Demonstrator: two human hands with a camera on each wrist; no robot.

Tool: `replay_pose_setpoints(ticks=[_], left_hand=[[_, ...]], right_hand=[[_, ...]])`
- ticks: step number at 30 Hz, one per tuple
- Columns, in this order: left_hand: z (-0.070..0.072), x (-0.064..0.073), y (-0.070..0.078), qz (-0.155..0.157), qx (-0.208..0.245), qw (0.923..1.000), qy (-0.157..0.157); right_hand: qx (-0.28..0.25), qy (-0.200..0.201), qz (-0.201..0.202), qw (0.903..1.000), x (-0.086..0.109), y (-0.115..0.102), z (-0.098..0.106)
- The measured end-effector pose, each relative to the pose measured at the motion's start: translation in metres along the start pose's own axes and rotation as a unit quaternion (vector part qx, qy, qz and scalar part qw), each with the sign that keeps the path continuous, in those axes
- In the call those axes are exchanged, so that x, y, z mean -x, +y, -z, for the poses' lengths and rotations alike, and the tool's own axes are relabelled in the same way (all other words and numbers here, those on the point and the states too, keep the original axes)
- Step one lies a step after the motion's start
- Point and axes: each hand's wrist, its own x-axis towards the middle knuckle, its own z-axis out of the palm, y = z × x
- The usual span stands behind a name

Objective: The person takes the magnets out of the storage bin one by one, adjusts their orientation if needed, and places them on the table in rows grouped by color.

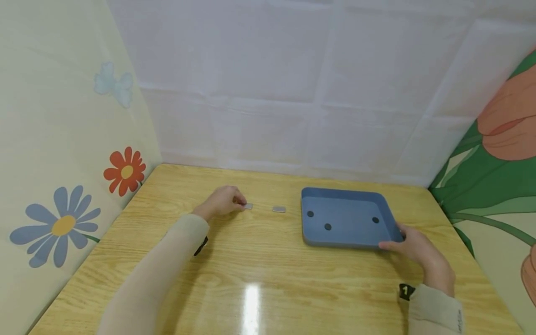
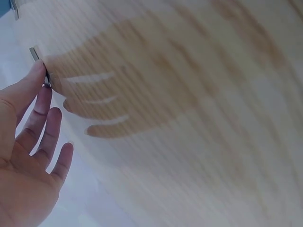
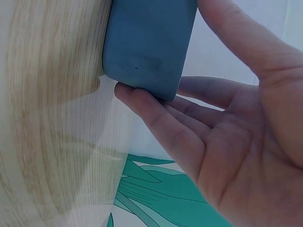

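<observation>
My left hand [image 1: 223,201] pinches one end of a small flat silver rectangular piece [image 1: 249,205] between thumb and fingertips, low over the table. In the left wrist view its other fingers are spread, and the piece [image 2: 34,54] shows as a thin metal strip. A similar silver piece [image 1: 278,209] lies on the table to the right. Beyond it sits a shallow blue tray [image 1: 347,204] with three dark round discs inside. My right hand [image 1: 416,245] grips the tray's near right corner, thumb on the rim; in the right wrist view the fingers [image 3: 156,111] lie against the outer wall.
The wood-grain table [image 1: 268,265] meets a creased white cloth [image 1: 251,93] at its back edge. Flower-patterned panels stand on the left [image 1: 63,139] and right [image 1: 490,186]. A bright reflection falls on the near tabletop.
</observation>
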Motion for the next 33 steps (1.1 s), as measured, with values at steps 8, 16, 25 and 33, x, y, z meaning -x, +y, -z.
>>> replay_pose_setpoints(ticks=[8, 16, 25, 33], left_hand=[[0.002, 0.0, 0.002, 0.0, -0.007, 1.0, -0.005], [0.0, -0.004, 0.005, 0.014, 0.005, 0.9998, -0.014], [0.002, -0.018, 0.028, -0.005, 0.001, 0.9999, -0.01], [0.002, -0.034, 0.053, -0.078, -0.038, 0.9962, 0.004]], right_hand=[[-0.007, 0.001, 0.003, 1.0, 0.001, -0.001, 0.001], [-0.002, 0.003, 0.004, 1.0, 0.0, 0.0, 0.0], [-0.006, 0.001, 0.006, 1.0, 0.0, 0.002, -0.001], [-0.006, 0.006, 0.008, 0.9999, 0.001, 0.001, -0.001]])
